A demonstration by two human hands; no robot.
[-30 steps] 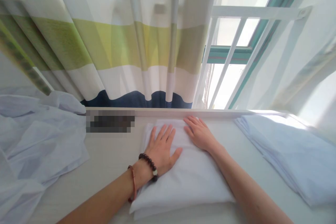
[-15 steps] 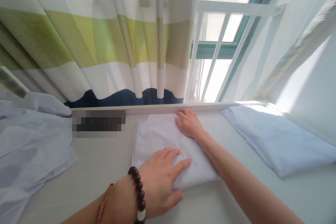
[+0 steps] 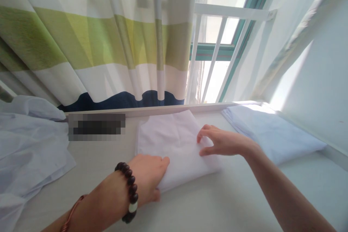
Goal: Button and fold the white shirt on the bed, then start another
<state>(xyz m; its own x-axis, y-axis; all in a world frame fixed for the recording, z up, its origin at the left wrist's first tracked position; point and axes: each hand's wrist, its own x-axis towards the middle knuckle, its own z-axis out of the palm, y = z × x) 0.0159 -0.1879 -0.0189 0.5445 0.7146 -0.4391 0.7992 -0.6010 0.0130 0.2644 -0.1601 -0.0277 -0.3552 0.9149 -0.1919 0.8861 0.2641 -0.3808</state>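
Note:
A folded white cloth (image 3: 174, 137), perhaps a garment, lies flat in front of me. At its near left corner is my left hand (image 3: 148, 174), with a dark bead bracelet and a copper-coloured band on the wrist. Its index finger rests over the cloth and its thumb is apart, by the near edge; the other fingers are mostly hidden. My right hand (image 3: 217, 140) is at the cloth's right side, fingers curved and a gap between them and the thumb. Whether its fingertips press on the fabric is hard to see.
Another folded white cloth (image 3: 269, 130) lies to the right by the wall. Crumpled white fabric (image 3: 32, 152) is heaped at the left, beside a pixelated dark patch (image 3: 96, 127). A raised ledge (image 3: 152, 109) runs along the back, below a striped curtain (image 3: 95, 43) and white railing (image 3: 233, 11).
My right hand has come back from the cloth's far edge to its right side. My left hand has shifted left to the near corner. The view has turned slightly right.

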